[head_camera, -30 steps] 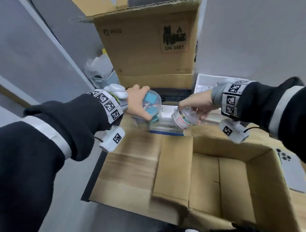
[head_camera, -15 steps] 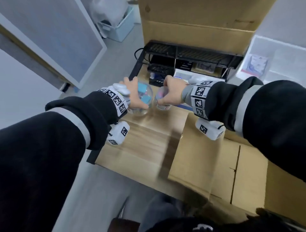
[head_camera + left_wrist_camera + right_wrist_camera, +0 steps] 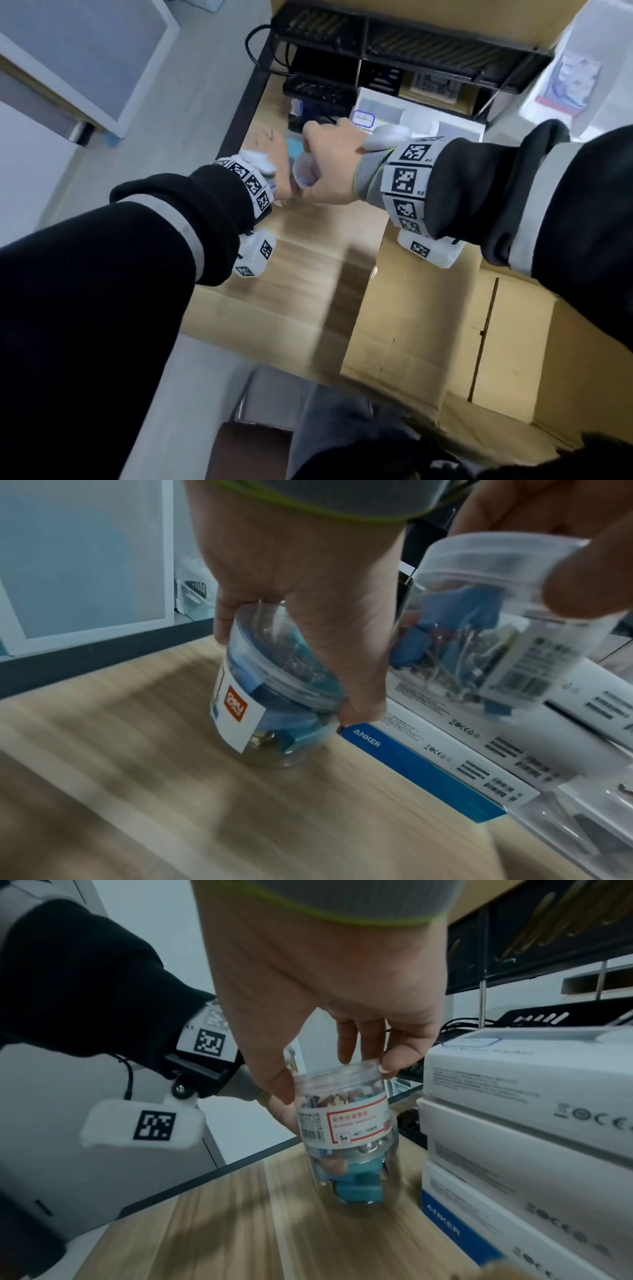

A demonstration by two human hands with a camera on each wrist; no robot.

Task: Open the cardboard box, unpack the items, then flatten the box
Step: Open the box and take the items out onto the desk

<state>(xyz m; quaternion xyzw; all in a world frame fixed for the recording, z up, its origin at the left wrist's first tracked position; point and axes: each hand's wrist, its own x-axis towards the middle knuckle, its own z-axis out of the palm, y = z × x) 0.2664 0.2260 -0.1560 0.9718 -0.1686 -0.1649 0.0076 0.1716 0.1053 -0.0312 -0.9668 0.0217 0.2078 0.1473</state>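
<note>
The cardboard box (image 3: 445,335) lies open at about four o'clock in the head view, flaps spread, on the wooden table (image 3: 301,274). What shows of its inside looks bare, though much of it falls outside the view. So the opening is done and the unpacking seems close to its end; flattening has not started.

At about twelve o'clock from the box, both hands are setting down clear plastic jars of coloured clips. The left hand (image 3: 301,569) reaches down over the wide jar (image 3: 274,704), fingertips and thumb curled round its lid rim. The jar's base looks to be on or just above the table; blur hides which. The right hand (image 3: 329,982) grips the tall jar (image 3: 346,1123) from above, thumb on one side of the lid and fingertips on the other. In the left wrist view this jar is tilted and clear of the table, at roughly two o'clock of the wide jar.

Just beside both jars, at three o'clock, sits a stack of white boxes (image 3: 527,1123), probably unpacked earlier items.

What is left, by my reading: release both jars, check the cardboard box for anything remaining, then fold it flat.
</note>
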